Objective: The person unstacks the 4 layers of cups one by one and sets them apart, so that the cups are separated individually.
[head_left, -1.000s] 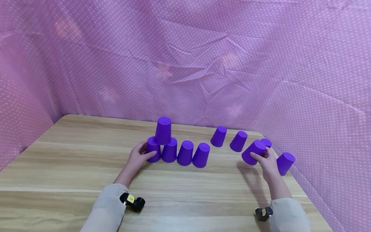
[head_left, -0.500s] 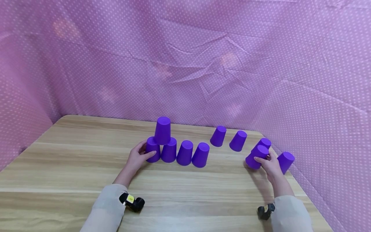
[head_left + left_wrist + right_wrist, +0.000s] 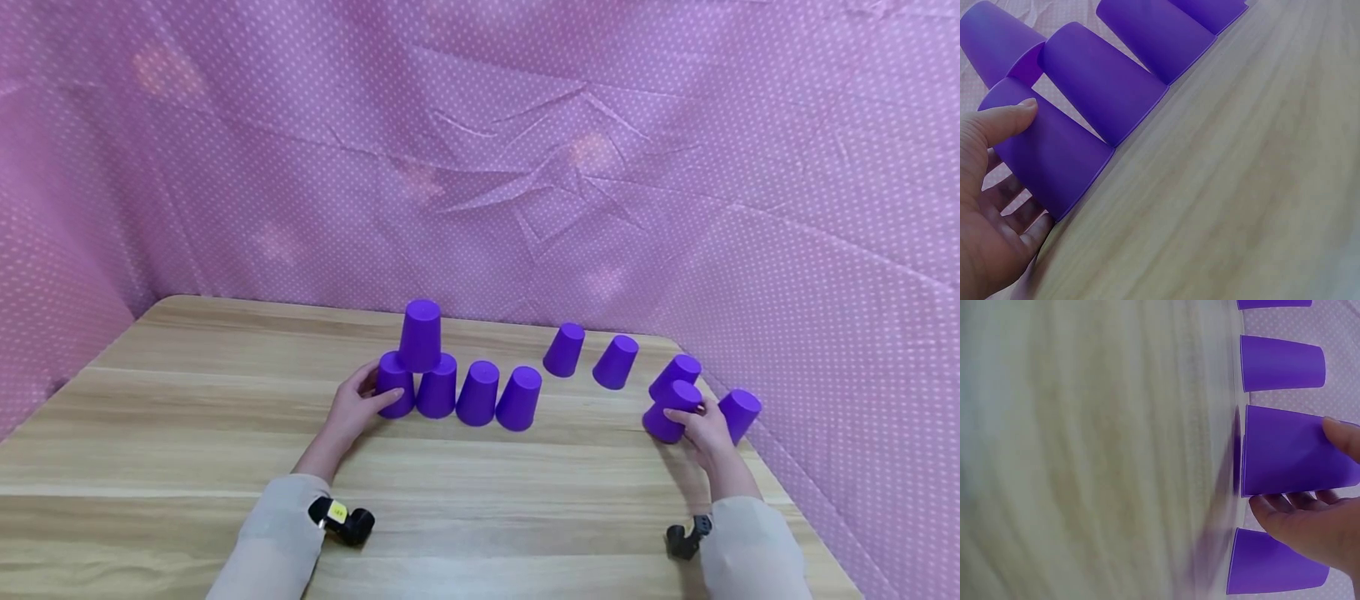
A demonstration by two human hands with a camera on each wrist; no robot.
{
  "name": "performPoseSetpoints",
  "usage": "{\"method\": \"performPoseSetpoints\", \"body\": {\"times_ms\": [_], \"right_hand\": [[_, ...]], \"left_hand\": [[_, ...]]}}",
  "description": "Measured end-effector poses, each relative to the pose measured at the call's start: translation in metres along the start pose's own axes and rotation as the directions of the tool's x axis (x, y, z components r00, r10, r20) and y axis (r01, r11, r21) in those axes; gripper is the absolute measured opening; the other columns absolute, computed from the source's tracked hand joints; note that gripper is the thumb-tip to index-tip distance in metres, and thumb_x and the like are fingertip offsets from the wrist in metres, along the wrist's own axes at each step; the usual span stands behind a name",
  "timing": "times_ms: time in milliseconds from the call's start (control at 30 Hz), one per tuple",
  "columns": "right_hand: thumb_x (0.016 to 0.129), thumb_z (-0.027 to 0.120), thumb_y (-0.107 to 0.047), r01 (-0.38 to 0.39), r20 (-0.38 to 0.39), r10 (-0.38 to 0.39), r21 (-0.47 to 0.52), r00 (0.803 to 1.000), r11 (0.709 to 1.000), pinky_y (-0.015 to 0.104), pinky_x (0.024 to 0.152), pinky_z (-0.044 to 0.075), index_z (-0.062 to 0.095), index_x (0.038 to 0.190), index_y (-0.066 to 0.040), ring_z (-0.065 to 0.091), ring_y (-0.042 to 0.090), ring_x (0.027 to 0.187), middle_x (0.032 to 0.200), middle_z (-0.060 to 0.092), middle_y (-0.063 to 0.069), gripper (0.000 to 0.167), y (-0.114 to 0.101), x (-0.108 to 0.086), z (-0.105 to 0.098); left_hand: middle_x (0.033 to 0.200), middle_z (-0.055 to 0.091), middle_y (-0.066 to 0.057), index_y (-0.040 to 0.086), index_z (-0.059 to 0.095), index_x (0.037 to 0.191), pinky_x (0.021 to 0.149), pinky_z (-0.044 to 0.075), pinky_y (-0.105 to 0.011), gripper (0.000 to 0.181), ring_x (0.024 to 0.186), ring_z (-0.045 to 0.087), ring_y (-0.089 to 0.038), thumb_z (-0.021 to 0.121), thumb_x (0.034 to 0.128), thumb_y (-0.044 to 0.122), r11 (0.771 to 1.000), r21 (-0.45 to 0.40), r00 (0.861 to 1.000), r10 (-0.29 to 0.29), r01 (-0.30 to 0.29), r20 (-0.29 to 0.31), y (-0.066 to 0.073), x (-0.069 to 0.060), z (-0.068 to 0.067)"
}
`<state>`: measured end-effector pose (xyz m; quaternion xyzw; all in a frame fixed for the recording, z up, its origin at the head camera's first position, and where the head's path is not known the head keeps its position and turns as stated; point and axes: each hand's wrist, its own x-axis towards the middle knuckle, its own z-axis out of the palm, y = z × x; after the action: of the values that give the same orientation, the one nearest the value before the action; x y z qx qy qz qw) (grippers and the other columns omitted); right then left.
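Head view: your left hand [image 3: 358,408] is gripping the leftmost cup [image 3: 396,377] below the upper cup [image 3: 422,337], so you're probably needing light pressure; your right hand [image 3: 703,427] is pinching the right-hand cup [image 3: 672,398], ideally level, just before the rear cup [image 3: 678,367].
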<state>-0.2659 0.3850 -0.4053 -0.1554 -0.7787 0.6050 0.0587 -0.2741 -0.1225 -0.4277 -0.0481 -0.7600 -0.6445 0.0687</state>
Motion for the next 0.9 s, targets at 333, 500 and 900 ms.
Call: {"method": "performPoseSetpoints", "body": {"times_ms": [333, 500, 900], "right_hand": [[0.071, 0.069, -0.014, 0.006, -0.028, -0.005, 0.023, 1.000, 1.000, 0.032, 0.089, 0.038, 0.012, 0.132, 0.005, 0.037, 0.031, 0.110, 0.129, 0.025, 0.026, 0.085, 0.016, 0.012, -0.005], [0.075, 0.064, -0.010, 0.014, -0.033, -0.014, -0.007, 0.999, 1.000, 0.037, 0.094, 0.032, 0.009, 0.132, 0.007, 0.029, 0.036, 0.115, 0.130, 0.021, 0.029, 0.081, 0.008, 0.000, -0.004], [0.073, 0.061, 0.000, 0.025, -0.048, -0.023, 0.036, 0.999, 0.999, 0.045, 0.097, 0.025, 0.005, 0.130, 0.013, 0.026, 0.042, 0.116, 0.129, 0.017, 0.034, 0.081, -0.008, -0.016, 0.000]], "left_hand": [[0.123, 0.042, -0.020, 0.004, 0.038, 0.128, 0.095, 0.032, -0.038, 0.061, 0.112, 0.038, -0.030, 0.067, 0.0752, 0.015, 1.000, 0.012, 1.000, -0.008, 0.009, -0.003, 0.000, 0.001, 0.000], [0.121, 0.043, -0.022, 0.002, 0.038, 0.127, 0.094, 0.032, -0.039, 0.060, 0.111, 0.040, -0.030, 0.067, 0.0750, 0.012, 1.000, -0.013, 1.000, 0.001, -0.001, -0.001, -0.001, 0.000, 0.002], [0.122, 0.042, -0.021, 0.003, 0.038, 0.127, 0.095, 0.031, -0.039, 0.061, 0.113, 0.038, -0.030, 0.067, 0.0755, 0.015, 1.000, 0.005, 1.000, -0.006, 0.006, 0.001, 0.000, 0.000, 0.001]]}}
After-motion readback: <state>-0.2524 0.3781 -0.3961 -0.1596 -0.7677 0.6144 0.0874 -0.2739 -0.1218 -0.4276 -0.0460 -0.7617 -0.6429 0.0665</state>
